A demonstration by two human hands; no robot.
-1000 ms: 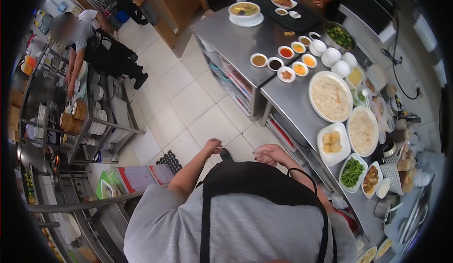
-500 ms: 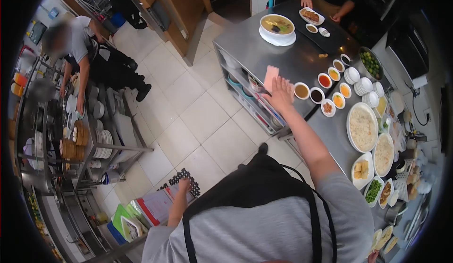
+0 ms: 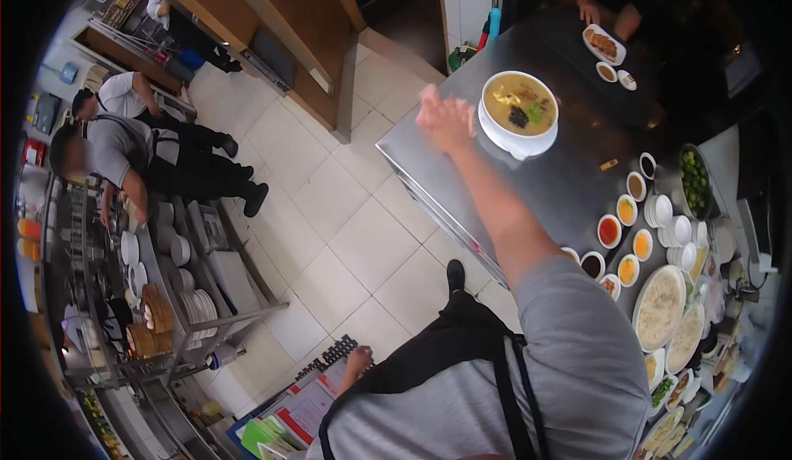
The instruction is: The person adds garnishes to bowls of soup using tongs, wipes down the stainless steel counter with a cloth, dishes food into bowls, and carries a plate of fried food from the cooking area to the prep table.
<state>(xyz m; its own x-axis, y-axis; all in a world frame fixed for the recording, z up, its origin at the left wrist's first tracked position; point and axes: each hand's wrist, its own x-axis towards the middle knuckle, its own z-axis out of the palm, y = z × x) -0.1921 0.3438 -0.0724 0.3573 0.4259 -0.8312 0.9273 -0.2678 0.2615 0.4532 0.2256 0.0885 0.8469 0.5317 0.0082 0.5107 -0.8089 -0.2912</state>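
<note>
My right hand (image 3: 452, 127) is stretched out over the near left corner of the steel counter (image 3: 462, 179), with a pink cloth (image 3: 431, 99) under its fingers; motion blurs it a little. Just right of that hand stands a white bowl of soup (image 3: 518, 105) with egg, dark bits and green herbs on top, on a white saucer (image 3: 521, 146). My left hand (image 3: 358, 363) hangs low at my side, fingers curled, above some papers and folders (image 3: 309, 406). Nothing shows in it.
Small sauce cups (image 3: 609, 231) and rice platters (image 3: 660, 307) line the counter's right side. Across it a person stands by a plate of meat (image 3: 605, 45). Co-workers (image 3: 124, 146) work at the left shelf rack (image 3: 214, 320). A wooden door (image 3: 289, 39) stands ahead.
My right hand has moved forward along the counter with the pink cloth, from beside the sauce cups to the soup bowl. The view has shifted. Another person shows at the left rack.
</note>
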